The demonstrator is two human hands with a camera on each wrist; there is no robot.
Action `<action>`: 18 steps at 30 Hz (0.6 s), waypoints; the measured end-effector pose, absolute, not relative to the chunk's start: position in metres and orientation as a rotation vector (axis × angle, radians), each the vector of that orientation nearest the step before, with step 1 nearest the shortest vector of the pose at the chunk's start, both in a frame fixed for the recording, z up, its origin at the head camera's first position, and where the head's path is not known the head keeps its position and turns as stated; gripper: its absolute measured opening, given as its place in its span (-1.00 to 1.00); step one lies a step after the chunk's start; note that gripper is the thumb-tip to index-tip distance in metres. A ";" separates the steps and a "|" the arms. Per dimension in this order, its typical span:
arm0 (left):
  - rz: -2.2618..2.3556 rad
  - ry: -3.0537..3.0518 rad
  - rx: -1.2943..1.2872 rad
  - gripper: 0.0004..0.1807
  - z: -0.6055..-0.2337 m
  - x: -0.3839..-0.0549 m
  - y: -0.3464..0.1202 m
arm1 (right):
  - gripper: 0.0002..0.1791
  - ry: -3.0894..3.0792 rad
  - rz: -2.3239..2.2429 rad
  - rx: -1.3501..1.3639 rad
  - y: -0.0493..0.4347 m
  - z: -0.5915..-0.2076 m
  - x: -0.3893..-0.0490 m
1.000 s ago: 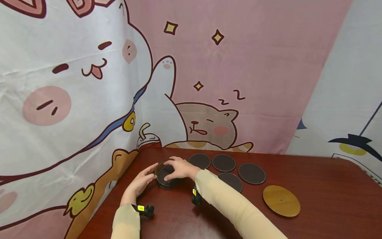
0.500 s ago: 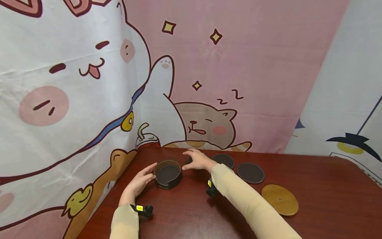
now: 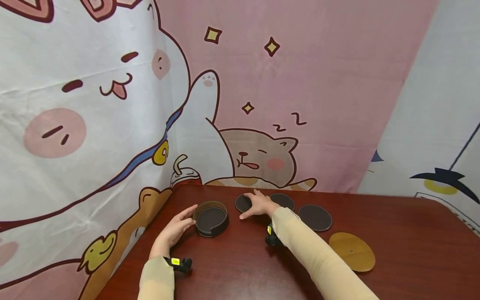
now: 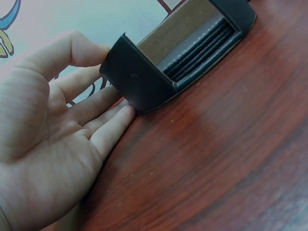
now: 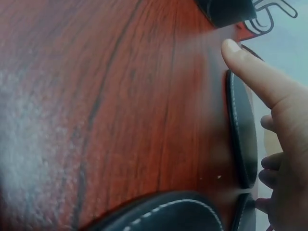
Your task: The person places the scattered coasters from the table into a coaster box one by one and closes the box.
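A round black coaster holder (image 3: pixel 220 228) with a brown lining and a notched front stands on the table at the left. Inside it lies a stack of several dark coasters (image 4: pixel 202 52). My left hand (image 3: pixel 173 228) rests its fingertips and thumb against the holder's outer left wall. Farther right, my right hand (image 3: pixel 259 205) spreads thumb and fingers over a dark round coaster (image 3: pixel 242 203), holding nothing. In the right wrist view that coaster (image 5: pixel 243 132), edged with pale stitching, lies flat beside the thumb.
More dark coasters lie to the right: one behind the right hand (image 3: pixel 283 201) and another farther right (image 3: pixel 315 217). The right sleeve hides one more, whose stitched edge shows in the right wrist view. A yellowish wooden disc (image 3: pixel 352 251) lies nearer. Printed cloth (image 3: pixel 330 104) hangs behind the table.
My right hand has left the holder, where it was over a coaster, and moved right to the back-left coaster on the table. The left hand has stayed at the holder.
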State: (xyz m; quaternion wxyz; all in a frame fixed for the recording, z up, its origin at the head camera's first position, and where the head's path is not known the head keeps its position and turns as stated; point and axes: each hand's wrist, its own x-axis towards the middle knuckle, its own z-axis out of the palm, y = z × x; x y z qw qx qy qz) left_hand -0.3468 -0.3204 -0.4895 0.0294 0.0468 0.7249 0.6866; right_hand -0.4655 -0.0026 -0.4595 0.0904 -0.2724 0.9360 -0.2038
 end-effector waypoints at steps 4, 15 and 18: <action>2.104 2.245 0.147 -0.31 -0.489 -0.347 -0.321 | 0.07 2.815 -0.602 -0.804 -0.001 -0.463 -0.467; 2.085 2.247 0.151 -0.32 -0.489 -0.348 -0.321 | -0.06 2.931 -0.516 -0.771 -0.005 -0.471 -0.470; 2.087 2.249 0.154 -0.32 -0.491 -0.349 -0.323 | -0.06 2.950 -0.507 -0.757 -0.007 -0.471 -0.469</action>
